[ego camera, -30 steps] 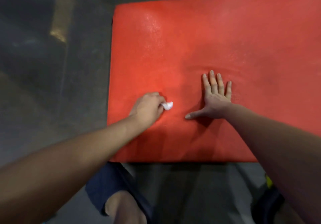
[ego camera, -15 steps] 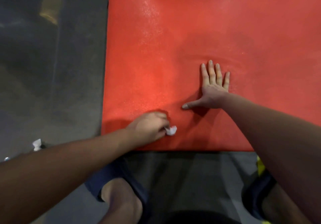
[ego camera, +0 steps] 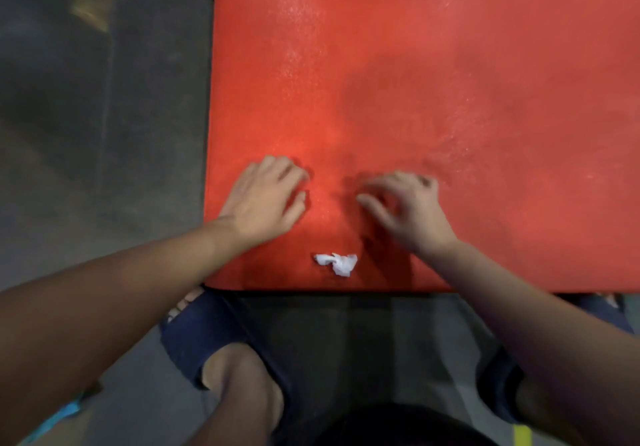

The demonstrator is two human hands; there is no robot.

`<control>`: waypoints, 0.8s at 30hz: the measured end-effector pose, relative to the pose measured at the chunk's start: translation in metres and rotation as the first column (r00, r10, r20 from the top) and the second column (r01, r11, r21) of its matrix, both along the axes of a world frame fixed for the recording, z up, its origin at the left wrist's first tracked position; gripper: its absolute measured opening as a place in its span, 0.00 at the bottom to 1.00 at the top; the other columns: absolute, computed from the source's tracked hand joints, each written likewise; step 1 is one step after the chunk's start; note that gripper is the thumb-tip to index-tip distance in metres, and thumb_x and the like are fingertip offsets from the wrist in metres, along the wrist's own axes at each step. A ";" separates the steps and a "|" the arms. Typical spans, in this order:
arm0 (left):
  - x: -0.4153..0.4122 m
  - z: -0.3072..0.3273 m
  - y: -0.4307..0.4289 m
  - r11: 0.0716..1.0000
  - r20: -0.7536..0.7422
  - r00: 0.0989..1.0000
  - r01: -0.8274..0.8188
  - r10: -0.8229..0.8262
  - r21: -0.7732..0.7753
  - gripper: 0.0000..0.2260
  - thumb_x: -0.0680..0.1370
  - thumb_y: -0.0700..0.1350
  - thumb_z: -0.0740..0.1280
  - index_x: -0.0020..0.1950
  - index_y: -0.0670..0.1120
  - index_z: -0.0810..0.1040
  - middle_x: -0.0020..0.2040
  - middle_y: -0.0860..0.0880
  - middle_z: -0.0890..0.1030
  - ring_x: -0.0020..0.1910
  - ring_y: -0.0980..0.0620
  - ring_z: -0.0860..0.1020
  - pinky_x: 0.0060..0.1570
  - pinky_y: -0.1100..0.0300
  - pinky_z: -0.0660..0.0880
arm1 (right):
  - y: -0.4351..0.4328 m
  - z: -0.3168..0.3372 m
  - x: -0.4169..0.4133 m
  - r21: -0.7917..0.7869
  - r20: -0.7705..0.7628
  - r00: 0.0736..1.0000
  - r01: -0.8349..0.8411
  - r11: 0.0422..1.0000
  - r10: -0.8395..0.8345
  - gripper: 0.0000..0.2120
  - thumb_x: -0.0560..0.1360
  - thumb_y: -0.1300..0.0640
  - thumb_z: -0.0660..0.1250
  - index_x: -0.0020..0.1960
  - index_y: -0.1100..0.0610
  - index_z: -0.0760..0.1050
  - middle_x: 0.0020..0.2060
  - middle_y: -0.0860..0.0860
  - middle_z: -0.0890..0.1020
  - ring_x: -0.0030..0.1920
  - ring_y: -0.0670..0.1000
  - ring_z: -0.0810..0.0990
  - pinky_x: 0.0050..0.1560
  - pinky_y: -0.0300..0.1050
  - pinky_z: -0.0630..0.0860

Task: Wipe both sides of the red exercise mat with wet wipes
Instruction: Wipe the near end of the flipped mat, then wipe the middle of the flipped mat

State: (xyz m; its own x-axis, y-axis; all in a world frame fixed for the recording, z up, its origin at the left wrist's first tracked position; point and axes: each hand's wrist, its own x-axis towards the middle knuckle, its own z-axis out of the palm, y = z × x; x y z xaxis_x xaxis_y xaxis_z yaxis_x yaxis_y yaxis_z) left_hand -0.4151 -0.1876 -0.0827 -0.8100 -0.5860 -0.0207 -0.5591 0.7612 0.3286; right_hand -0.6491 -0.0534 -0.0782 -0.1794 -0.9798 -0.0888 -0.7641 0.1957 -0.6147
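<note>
The red exercise mat (ego camera: pixel 433 75) lies flat on the floor and fills the upper right of the view, its near edge just ahead of my knees. A crumpled white wet wipe (ego camera: pixel 337 263) lies loose on the mat close to that near edge. My left hand (ego camera: pixel 266 196) hovers over or rests on the mat's near left corner, fingers loosely bent, holding nothing. My right hand (ego camera: pixel 405 206) is beside it to the right, blurred, fingers relaxed and empty. The wipe sits between and below both hands, touching neither.
Dark grey floor (ego camera: pixel 104 134) borders the mat on the left and below. My knees in dark shorts (ego camera: pixel 221 338) are at the mat's near edge. A yellow tape mark (ego camera: pixel 523 437) shows at the bottom right.
My left hand let go of the wipe, which now lies on the mat, and moved up and left. My right hand lifted from its flat press and drew back toward me.
</note>
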 end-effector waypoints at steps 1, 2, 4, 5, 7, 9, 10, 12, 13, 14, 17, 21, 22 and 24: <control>0.004 -0.002 -0.012 0.998 0.113 0.992 -0.057 0.059 -0.022 0.26 0.78 0.60 0.62 0.71 0.46 0.72 0.68 0.40 0.73 0.67 0.37 0.71 0.64 0.39 0.71 | 0.009 0.006 0.015 -0.042 0.090 0.991 -0.099 0.994 0.102 0.18 0.77 0.37 0.67 0.58 0.48 0.82 0.54 0.46 0.81 0.57 0.51 0.80 0.59 0.52 0.70; 0.008 -0.003 -0.021 0.994 0.239 0.966 -0.105 0.101 0.006 0.36 0.78 0.67 0.59 0.80 0.47 0.62 0.78 0.40 0.63 0.76 0.36 0.61 0.73 0.35 0.62 | 0.017 0.011 0.029 -0.057 0.179 0.965 -0.185 0.981 0.193 0.17 0.76 0.41 0.70 0.58 0.50 0.83 0.51 0.47 0.80 0.53 0.49 0.81 0.57 0.47 0.73; 0.016 -0.011 -0.033 0.979 0.443 0.887 -0.183 0.125 0.090 0.47 0.75 0.78 0.51 0.84 0.53 0.39 0.83 0.45 0.38 0.82 0.39 0.37 0.78 0.34 0.40 | 0.032 0.007 0.049 -0.069 0.235 0.903 -0.354 0.933 0.360 0.17 0.76 0.45 0.73 0.60 0.52 0.83 0.50 0.49 0.78 0.48 0.48 0.79 0.52 0.42 0.76; 0.018 -0.014 -0.035 0.969 0.501 0.858 -0.209 0.116 0.133 0.50 0.72 0.80 0.49 0.82 0.55 0.32 0.81 0.47 0.30 0.80 0.41 0.30 0.76 0.35 0.34 | 0.038 0.000 0.055 -0.062 0.184 0.883 -0.429 0.901 0.433 0.15 0.77 0.46 0.72 0.60 0.51 0.83 0.50 0.49 0.77 0.46 0.49 0.78 0.50 0.44 0.77; 0.016 -0.017 -0.036 0.943 0.538 0.836 -0.258 0.110 0.209 0.53 0.68 0.83 0.50 0.80 0.57 0.27 0.78 0.48 0.24 0.76 0.44 0.23 0.74 0.36 0.28 | 0.046 -0.013 0.059 -0.026 0.060 0.864 -0.499 0.866 0.499 0.10 0.81 0.49 0.67 0.58 0.51 0.83 0.50 0.50 0.77 0.46 0.52 0.76 0.47 0.49 0.78; 0.011 -0.017 -0.037 0.916 0.549 0.827 -0.305 0.121 0.259 0.57 0.65 0.84 0.54 0.78 0.59 0.26 0.77 0.50 0.21 0.74 0.45 0.20 0.73 0.37 0.26 | 0.052 -0.018 0.057 -0.019 0.062 0.881 -0.470 0.883 0.470 0.07 0.82 0.54 0.67 0.55 0.54 0.83 0.49 0.50 0.78 0.46 0.53 0.78 0.48 0.49 0.78; 0.010 -0.017 -0.038 0.908 0.557 0.821 -0.321 0.124 0.271 0.58 0.64 0.85 0.55 0.78 0.59 0.26 0.76 0.50 0.21 0.73 0.46 0.20 0.72 0.37 0.26 | 0.053 -0.016 0.055 0.003 0.122 0.902 -0.417 0.909 0.414 0.05 0.81 0.56 0.68 0.54 0.56 0.82 0.49 0.50 0.77 0.46 0.53 0.79 0.50 0.45 0.77; 0.010 -0.018 -0.039 0.904 0.566 0.814 -0.331 0.129 0.270 0.58 0.63 0.85 0.55 0.78 0.60 0.26 0.76 0.50 0.20 0.73 0.46 0.19 0.73 0.36 0.26 | 0.053 -0.010 0.047 0.074 0.213 0.934 -0.307 0.949 0.286 0.07 0.79 0.59 0.71 0.57 0.56 0.79 0.48 0.46 0.74 0.47 0.48 0.80 0.53 0.36 0.74; 0.011 -0.018 -0.039 0.905 0.558 0.819 -0.330 0.134 0.268 0.58 0.63 0.85 0.55 0.78 0.60 0.26 0.76 0.51 0.21 0.73 0.46 0.19 0.73 0.36 0.26 | 0.052 -0.008 0.044 0.106 0.226 0.945 -0.267 0.958 0.239 0.11 0.78 0.58 0.72 0.59 0.55 0.79 0.47 0.45 0.73 0.47 0.45 0.79 0.53 0.33 0.73; 0.012 -0.019 -0.039 0.905 0.535 0.832 -0.329 0.144 0.269 0.57 0.64 0.85 0.55 0.79 0.60 0.27 0.77 0.51 0.22 0.74 0.46 0.20 0.73 0.36 0.26 | 0.051 -0.008 0.043 0.126 0.230 0.948 -0.254 0.959 0.221 0.12 0.77 0.58 0.73 0.60 0.55 0.79 0.47 0.44 0.73 0.46 0.43 0.79 0.54 0.31 0.72; 0.019 -0.024 -0.032 0.910 0.318 0.903 -0.362 0.288 0.203 0.47 0.72 0.79 0.55 0.83 0.58 0.42 0.84 0.49 0.37 0.81 0.45 0.34 0.77 0.39 0.35 | 0.051 -0.009 0.056 0.129 0.276 0.928 -0.295 0.947 0.252 0.08 0.77 0.61 0.73 0.56 0.55 0.82 0.49 0.48 0.76 0.49 0.40 0.81 0.58 0.32 0.76; 0.022 -0.022 -0.028 0.637 0.103 0.648 -0.761 0.754 0.124 0.42 0.74 0.69 0.68 0.80 0.49 0.59 0.77 0.40 0.61 0.75 0.37 0.61 0.72 0.38 0.61 | 0.060 -0.005 0.067 0.146 0.276 0.942 -0.237 0.960 0.191 0.07 0.78 0.60 0.71 0.55 0.58 0.76 0.47 0.47 0.79 0.44 0.38 0.78 0.49 0.35 0.76; 0.022 -0.020 -0.030 0.533 0.114 0.552 -0.831 0.826 0.162 0.42 0.74 0.67 0.70 0.79 0.46 0.60 0.74 0.39 0.64 0.73 0.36 0.64 0.70 0.39 0.63 | 0.063 -0.004 0.066 0.154 0.288 0.939 -0.237 0.959 0.186 0.08 0.78 0.58 0.70 0.56 0.58 0.75 0.46 0.46 0.79 0.42 0.36 0.75 0.46 0.33 0.73; 0.023 -0.020 -0.039 0.392 0.182 0.442 -0.884 0.878 0.256 0.42 0.72 0.67 0.72 0.76 0.43 0.64 0.71 0.37 0.68 0.71 0.35 0.67 0.70 0.43 0.65 | 0.067 -0.004 0.062 0.154 0.272 0.934 -0.282 0.947 0.234 0.09 0.77 0.55 0.69 0.56 0.56 0.75 0.45 0.45 0.77 0.41 0.37 0.74 0.45 0.35 0.73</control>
